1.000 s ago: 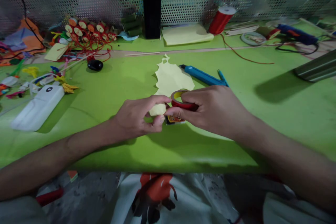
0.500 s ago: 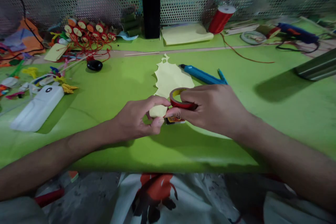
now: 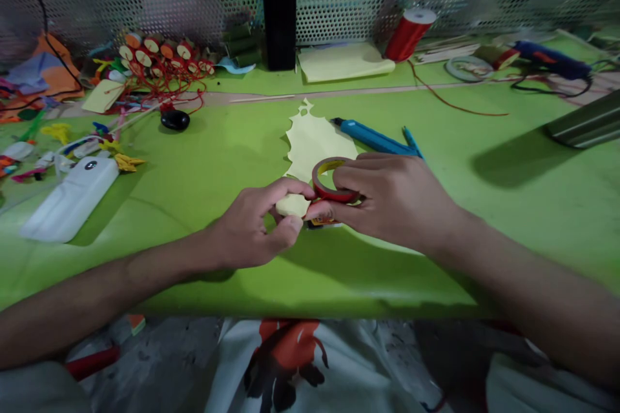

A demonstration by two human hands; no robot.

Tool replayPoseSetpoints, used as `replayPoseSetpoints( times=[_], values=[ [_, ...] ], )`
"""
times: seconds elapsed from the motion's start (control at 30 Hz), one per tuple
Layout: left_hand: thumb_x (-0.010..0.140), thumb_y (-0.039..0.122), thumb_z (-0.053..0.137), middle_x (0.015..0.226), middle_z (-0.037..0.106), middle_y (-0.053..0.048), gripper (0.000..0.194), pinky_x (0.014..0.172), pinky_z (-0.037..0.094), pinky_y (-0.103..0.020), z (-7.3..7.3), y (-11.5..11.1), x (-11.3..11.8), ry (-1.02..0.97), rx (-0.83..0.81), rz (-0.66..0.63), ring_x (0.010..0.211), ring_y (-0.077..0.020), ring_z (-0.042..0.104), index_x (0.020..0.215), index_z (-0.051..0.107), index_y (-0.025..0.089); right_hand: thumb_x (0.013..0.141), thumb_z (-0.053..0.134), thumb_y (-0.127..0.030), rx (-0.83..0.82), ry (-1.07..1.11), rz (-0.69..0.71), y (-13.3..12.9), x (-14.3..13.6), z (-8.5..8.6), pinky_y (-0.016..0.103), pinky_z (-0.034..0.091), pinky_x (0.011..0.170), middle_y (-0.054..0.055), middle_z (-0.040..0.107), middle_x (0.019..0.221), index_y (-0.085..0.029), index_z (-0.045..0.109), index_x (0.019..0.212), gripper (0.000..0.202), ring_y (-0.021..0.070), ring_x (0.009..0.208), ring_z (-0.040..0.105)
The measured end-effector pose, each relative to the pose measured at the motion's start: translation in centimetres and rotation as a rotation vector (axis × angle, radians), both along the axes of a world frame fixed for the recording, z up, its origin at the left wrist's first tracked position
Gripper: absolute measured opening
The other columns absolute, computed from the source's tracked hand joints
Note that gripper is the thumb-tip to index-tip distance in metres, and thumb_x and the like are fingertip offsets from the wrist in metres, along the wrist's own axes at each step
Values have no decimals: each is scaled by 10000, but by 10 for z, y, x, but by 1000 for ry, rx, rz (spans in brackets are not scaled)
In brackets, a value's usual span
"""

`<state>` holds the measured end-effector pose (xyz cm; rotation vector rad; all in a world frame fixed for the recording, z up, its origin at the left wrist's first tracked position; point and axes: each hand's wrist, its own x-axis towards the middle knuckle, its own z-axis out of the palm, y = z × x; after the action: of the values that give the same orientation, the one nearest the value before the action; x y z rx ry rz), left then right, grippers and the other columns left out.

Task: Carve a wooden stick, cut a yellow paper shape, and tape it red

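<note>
Near the middle of the green table [image 3: 194,161], the left hand [image 3: 254,222] has thumb and fingers curled partway around a small yellow-faced piece [image 3: 292,205]. Right hand [image 3: 394,197] is pretty much closed on a red tape roll [image 3: 331,193], fingers at its hole. The roll's just right of the piece and slightly farther off, with right-hand fingertips between them. Left hand's obviously nearer the piece. Yellow end faces near, so can't really tell its long axis. Jagged yellow paper [image 3: 320,139] lies beyond.
</note>
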<state>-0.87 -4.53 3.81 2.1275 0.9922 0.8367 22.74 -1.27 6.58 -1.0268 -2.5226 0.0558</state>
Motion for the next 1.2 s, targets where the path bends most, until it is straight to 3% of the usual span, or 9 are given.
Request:
replayPoseSetpoints(
  times=[0.2, 0.37, 0.5, 0.67, 0.83, 1.07, 1.2],
  values=[
    [985, 293, 534, 799, 638, 33, 314, 542, 458, -228, -8, -6, -3, -60, -52, -25, 595, -118, 548, 1293, 549, 234, 1068, 443, -692, 34, -8, 39, -3, 0, 0, 310, 234, 608, 7, 518, 570, -194, 602, 660, 663, 140, 591, 471],
    [1012, 186, 542, 908, 614, 27, 446, 601, 490, -220, -14, -6, -6, -130, 113, -93, 646, -105, 561, 1408, 370, 300, 1063, 491, -667, 67, -9, 39, -3, 0, -2, 310, 228, 611, 9, 535, 566, -189, 660, 702, 622, 146, 594, 478],
    [1004, 167, 548, 1049, 670, 7, 290, 647, 507, -197, -7, -1, -7, -42, 245, -123, 691, -77, 611, 1268, 481, 267, 1074, 468, -659, 98, -7, 40, -1, 2, -3, 309, 227, 608, 13, 556, 577, -186, 674, 717, 627, 148, 599, 499],
    [939, 201, 589, 777, 605, 73, 197, 546, 434, -163, 0, 4, -6, -20, 143, -82, 581, -72, 525, 1129, 543, 226, 1060, 510, -656, 129, 2, 45, -1, 3, -4, 310, 236, 604, 8, 558, 584, -186, 672, 711, 607, 147, 599, 509],
    [848, 187, 599, 719, 595, 66, 153, 519, 396, -177, 5, 6, -3, -33, 64, -109, 551, -74, 484, 1000, 588, 204, 1064, 478, -677, 122, 10, 63, -2, 3, -4, 310, 247, 615, 11, 558, 572, -195, 694, 732, 624, 155, 600, 506],
    [889, 249, 644, 799, 585, 45, 244, 529, 438, -173, 1, 9, -6, -109, -59, -111, 593, -84, 508, 1105, 535, 221, 1061, 451, -703, 140, 19, 45, -1, 1, -4, 304, 235, 603, 4, 532, 566, -187, 688, 726, 659, 146, 591, 483],
    [915, 255, 669, 829, 592, 25, 260, 559, 440, -200, -6, 12, -10, -138, -27, -153, 621, -98, 529, 1131, 526, 234, 1058, 490, -677, 135, -4, 45, -1, 2, -4, 309, 231, 600, 2, 540, 577, -188, 681, 738, 615, 149, 589, 498]
  ],
)
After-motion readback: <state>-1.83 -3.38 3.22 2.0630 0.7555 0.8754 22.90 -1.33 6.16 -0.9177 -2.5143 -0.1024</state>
